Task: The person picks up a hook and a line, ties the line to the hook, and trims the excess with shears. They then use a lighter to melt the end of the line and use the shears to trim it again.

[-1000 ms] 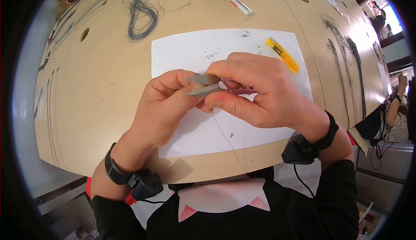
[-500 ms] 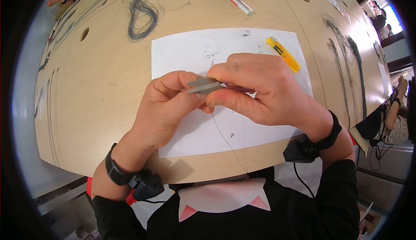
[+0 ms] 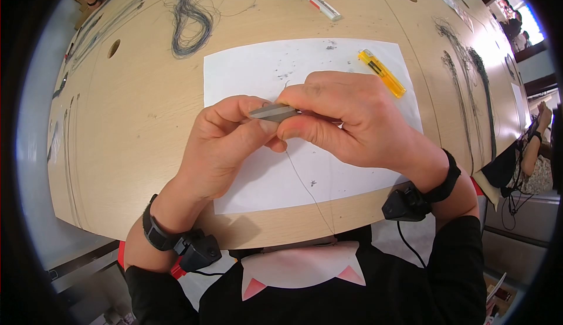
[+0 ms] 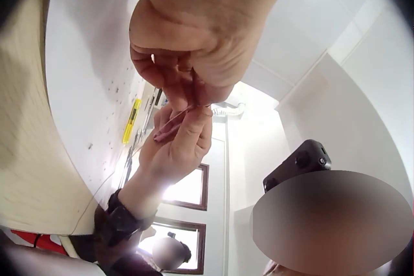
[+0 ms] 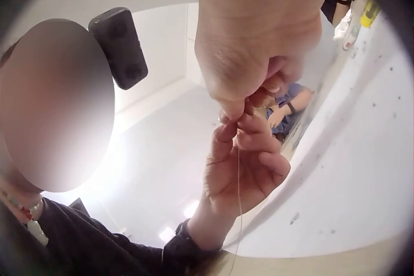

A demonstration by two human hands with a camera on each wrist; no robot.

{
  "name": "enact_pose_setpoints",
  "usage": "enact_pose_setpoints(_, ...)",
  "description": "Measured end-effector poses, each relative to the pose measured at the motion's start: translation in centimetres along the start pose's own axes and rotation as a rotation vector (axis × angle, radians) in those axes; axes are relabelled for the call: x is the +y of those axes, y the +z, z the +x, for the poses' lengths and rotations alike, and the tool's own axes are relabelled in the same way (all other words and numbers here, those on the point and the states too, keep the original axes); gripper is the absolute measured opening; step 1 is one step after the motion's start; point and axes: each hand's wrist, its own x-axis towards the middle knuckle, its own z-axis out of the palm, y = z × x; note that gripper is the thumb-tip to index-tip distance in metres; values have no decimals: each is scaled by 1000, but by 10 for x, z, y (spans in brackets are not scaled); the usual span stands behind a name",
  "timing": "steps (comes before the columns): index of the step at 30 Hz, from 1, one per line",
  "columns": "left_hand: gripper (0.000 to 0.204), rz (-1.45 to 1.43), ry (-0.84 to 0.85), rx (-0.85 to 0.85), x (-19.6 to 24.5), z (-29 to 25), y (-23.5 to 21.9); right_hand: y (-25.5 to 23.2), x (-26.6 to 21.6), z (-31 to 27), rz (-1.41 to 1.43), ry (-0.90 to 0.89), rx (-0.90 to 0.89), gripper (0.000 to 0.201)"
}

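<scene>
Small scissors (image 3: 271,112) with grey blades are gripped in my right hand (image 3: 358,119), blades pointing left. Their pink handles (image 4: 169,125) show between the fingers in the left wrist view. My left hand (image 3: 220,143) pinches a thin thread (image 5: 239,185) between thumb and fingertips, right at the blades. From the fingers the thread hangs down across the white paper (image 3: 252,190) towards the table's front edge. The blades lie together over the left fingertips, and the pinched end of the thread is hidden. Both hands meet above the paper.
A yellow utility knife (image 3: 382,74) lies on the paper's right side, near dark specks. Behind the paper is a white lighter-like stick (image 3: 321,5). A bundle of dark threads (image 3: 192,29) lies at the back left, and more strands (image 3: 481,84) on the right.
The scissor blades, spread apart one second ago, have come together. Both hands have stayed nearly in place, the left still pinching the thread.
</scene>
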Motion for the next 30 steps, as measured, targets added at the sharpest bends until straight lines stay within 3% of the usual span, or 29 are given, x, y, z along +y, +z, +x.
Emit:
enact_pose_setpoints(5,13,17,35,-22,-4,2,-5,-4,-8,1,-15,87,-68,19)
enact_pose_setpoints(11,8,-11,3,-13,2,1,-1,-2,-2,0,-2,-16,-4,21)
enact_pose_setpoints(13,7,26,29,1,1,0,-3,0,-6,0,199,235,56,22)
enact_pose_setpoints(14,7,26,29,1,1,1,-2,2,-5,-1,199,235,56,22)
enact_pose_setpoints(16,7,39,101,46,1,1,3,6,-1,-2,480,353,180,23)
enact_pose_setpoints(22,6,273,113,48,-3,2,1,7,-9,-3,677,423,147,23)
enact_pose_setpoints(25,7,302,112,74,-3,0,3,10,-4,-6,441,284,141,23)
enact_pose_setpoints(30,7,305,97,32,-3,-1,5,7,-9,-5,398,288,67,24)
